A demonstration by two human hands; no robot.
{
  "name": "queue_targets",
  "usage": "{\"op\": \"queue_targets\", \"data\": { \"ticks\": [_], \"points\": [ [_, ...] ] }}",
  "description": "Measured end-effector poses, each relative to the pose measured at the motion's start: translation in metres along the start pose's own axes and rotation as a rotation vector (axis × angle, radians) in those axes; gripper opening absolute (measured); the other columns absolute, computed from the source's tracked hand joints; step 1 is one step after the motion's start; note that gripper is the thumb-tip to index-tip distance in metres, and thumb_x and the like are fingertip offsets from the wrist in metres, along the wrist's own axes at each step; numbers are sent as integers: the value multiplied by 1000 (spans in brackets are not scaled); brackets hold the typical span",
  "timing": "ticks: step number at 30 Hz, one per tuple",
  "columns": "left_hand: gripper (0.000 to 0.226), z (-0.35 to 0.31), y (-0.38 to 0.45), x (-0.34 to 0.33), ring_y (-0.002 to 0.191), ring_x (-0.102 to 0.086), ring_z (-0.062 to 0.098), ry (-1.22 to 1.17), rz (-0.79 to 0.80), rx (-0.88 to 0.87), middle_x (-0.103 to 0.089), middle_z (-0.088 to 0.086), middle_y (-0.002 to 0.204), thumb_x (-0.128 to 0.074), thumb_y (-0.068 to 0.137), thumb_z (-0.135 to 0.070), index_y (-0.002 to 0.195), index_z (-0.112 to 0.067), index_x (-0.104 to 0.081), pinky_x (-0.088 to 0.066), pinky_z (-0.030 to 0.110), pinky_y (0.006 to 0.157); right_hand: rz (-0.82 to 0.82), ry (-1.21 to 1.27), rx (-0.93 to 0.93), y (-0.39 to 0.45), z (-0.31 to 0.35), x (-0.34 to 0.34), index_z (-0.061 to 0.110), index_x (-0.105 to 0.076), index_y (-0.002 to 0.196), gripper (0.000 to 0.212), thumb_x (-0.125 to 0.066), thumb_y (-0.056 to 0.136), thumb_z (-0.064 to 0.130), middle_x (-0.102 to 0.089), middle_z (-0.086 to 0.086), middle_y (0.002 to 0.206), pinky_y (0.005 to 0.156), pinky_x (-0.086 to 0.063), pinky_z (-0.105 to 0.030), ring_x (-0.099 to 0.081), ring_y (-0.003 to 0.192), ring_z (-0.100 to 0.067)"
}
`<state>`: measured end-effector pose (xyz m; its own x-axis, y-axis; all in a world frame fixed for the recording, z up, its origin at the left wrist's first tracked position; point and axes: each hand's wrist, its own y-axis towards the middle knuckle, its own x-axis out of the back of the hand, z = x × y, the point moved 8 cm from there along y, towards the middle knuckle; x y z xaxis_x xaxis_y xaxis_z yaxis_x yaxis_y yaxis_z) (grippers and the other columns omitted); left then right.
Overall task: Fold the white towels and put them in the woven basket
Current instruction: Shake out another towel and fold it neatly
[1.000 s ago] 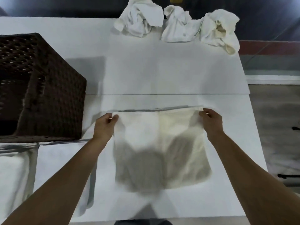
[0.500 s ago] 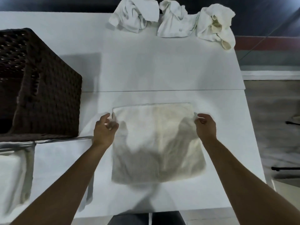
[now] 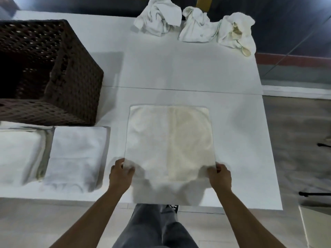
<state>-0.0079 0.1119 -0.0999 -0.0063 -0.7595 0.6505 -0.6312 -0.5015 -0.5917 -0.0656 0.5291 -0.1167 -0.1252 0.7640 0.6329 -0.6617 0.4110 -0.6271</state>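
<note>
Head view: flat towel [image 3: 170, 140] spread on the white table [image 3: 179, 72], its far edge square and its near edge reaching the table's front edge; left hand [image 3: 120, 174] pinches the towel's near left corner, fingers curled round the cloth; right hand [image 3: 219, 177] pinches the near right corner the same way; the cloth between the two hands sags and blurs a little. Woven basket [image 3: 77, 81] stands at the far left of the table, dark brown, its open mouth facing up and its inside too dark to read. Folded towels [image 3: 75, 154] lie in a stack just in front of the basket, left of the flat towel and apart from it; a second folded stack [image 3: 18, 154] lies beside that one, at the frame's left edge. Three crumpled towels [image 3: 195, 26] sit in a row along the far edge of the table, well apart from the hands. Person's legs in grey trousers [image 3: 154, 228] show below the table's front edge.
</note>
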Motion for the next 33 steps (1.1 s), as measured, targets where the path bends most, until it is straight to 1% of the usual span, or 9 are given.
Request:
{"op": "queue_targets", "data": {
  "ticks": [4,8,12,16,20,24,27,29,33],
  "points": [
    [38,13,-7,-5,101,-65,30,-61,19,116,-70,7,112,-68,91,-33,122,-11,-64,-50,35,82,-1,58,1,-7,-3,1,16,-67,109,22,-61,89,24,-68,2,85,61,-44,-29,-63,76,-19],
    [20,25,-20,-8,83,-66,33,-138,-9,169,-69,14,90,-64,89,-23,92,-3,-66,-53,36,72,7,173,-8,-18,-16,6,16,-60,115,25,-61,93,26,-68,-4,97,68,-48,-33,-64,86,-26],
    [16,38,-42,-12,74,-72,34,-327,-14,229,-59,3,91,-57,92,-20,104,-9,-53,-61,47,81,16,317,28,-30,-34,14,13,-58,118,28,-65,92,17,-69,-8,98,77,-60,-47,-67,78,-24],
    [25,53,-70,-2,70,-72,34,-458,-84,235,-61,12,107,-61,94,-14,117,-12,-53,-63,41,68,24,473,36,-53,-54,29,23,-56,121,32,-67,93,11,-66,-15,85,63,-52,-35,-59,61,-26],
    [34,48,-92,13,69,-70,31,-514,-87,95,-65,8,91,-59,97,-9,125,-28,-56,-62,37,64,52,636,19,-67,-62,39,34,-63,120,40,-68,92,7,-59,-8,76,67,-48,-38,-48,58,-22],
    [32,28,-100,29,74,-65,29,-620,-60,21,-64,5,98,-54,98,-5,107,-28,-74,-60,36,67,171,732,-6,-69,-50,45,14,-76,106,22,-64,92,3,-51,-5,69,55,-38,-32,-37,49,-18],
    [21,16,-92,40,81,-64,30,-701,-33,37,-69,9,104,-58,94,-5,88,-11,-77,-57,34,66,246,849,-27,-62,-27,49,4,-75,93,12,-64,92,1,-59,-7,75,48,-43,-24,-47,53,-15],
    [14,6,-82,46,71,-64,28,-777,8,56,-69,12,97,-63,92,-6,88,-6,-76,-57,31,64,289,944,-44,-56,-6,50,7,-74,87,12,-64,94,5,-65,-5,72,51,-49,-23,-55,55,-15],
    [15,-12,-54,55,62,-63,23,-895,-1,146,-72,17,90,-61,93,-11,92,-6,-75,-58,29,63,372,1056,-24,-39,39,51,8,-65,93,19,-49,98,16,-74,-8,82,75,-55,-31,-72,75,-22]
  ]
}}
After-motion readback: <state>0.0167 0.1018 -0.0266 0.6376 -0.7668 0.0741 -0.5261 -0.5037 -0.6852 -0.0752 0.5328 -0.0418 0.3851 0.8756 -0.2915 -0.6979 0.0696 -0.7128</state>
